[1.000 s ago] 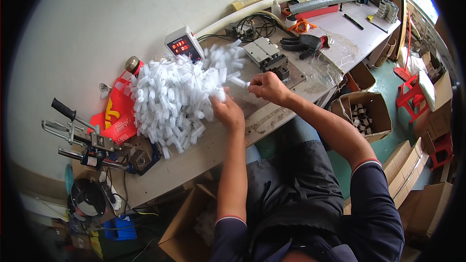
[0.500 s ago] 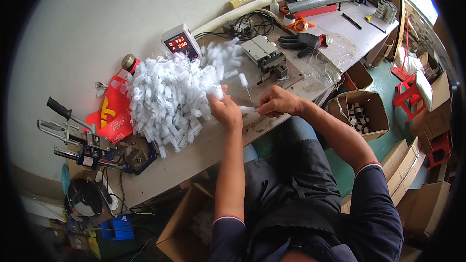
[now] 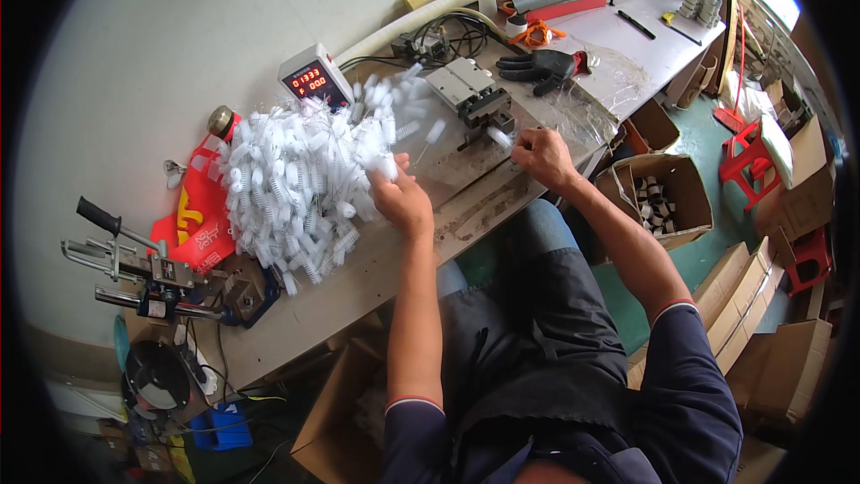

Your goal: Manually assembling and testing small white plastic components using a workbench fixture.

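Note:
A large heap of white bristle brushes (image 3: 296,184) with thin wire stems is piled on the workbench. At the heap's right edge, my left hand (image 3: 403,200) is closed on a white brush (image 3: 384,166), its fingers partly hidden. My right hand (image 3: 543,158) pinches another white brush (image 3: 500,137), whose bristle end points left, close to the jaws of a small metal clamping device (image 3: 473,94). Between the hands and the device, a single brush (image 3: 435,133) lies apart with its wire toward me.
A counter with red digits (image 3: 313,78) stands behind the heap. To the left is a lever press (image 3: 170,278). A black glove (image 3: 542,70), hoses (image 3: 457,13) and cables lie farther back. On the right, a cardboard box (image 3: 690,206) holds short tube pieces.
My right hand has moved up and right, bringing its brush near the clamping device's jaws. My left hand stays by the heap. The whole view has shifted slightly.

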